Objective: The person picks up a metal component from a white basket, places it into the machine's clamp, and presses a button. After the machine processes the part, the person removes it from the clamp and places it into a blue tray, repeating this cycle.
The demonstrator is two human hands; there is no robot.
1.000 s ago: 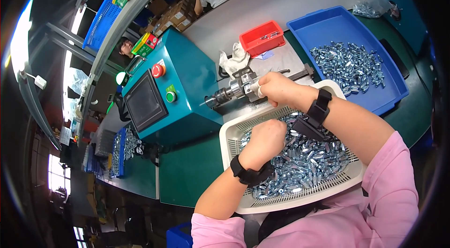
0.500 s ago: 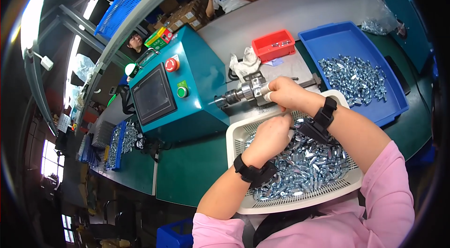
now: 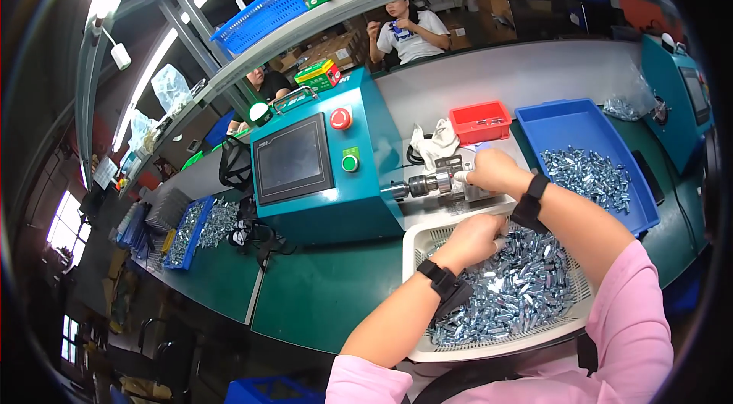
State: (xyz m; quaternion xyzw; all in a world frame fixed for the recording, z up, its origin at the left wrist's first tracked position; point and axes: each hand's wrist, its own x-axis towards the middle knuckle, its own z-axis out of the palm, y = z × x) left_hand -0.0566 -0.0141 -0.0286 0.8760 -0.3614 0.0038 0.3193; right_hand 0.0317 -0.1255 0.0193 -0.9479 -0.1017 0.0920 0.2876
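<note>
My right hand [image 3: 491,170] is at the end of a steel spindle [image 3: 420,185] that sticks out of a teal machine [image 3: 372,140]. Its fingers are drawn together against the fixture there, with light coverings on the fingertips; whatever they pinch is too small to make out. Lower down, my left hand [image 3: 473,240] is closed over the far part of a cream plastic basket [image 3: 410,266]. Small shiny metal parts [image 3: 515,289] are heaped in that basket. The left fingertips point down toward the parts, and what they hold is hidden.
Behind the fixture are a white cloth [image 3: 437,142] and a red tray [image 3: 458,127] with a few parts. A blue tray [image 3: 546,115] of similar parts lies right. The machine carries a screen [image 3: 292,159] and a red button [image 3: 340,119]. A person [image 3: 412,33] sits beyond the partition.
The view has shifted, so the bench sits lower and farther right. My left hand has drawn away from beneath the right one, down toward the heaped parts. My right hand stays by the spindle.
</note>
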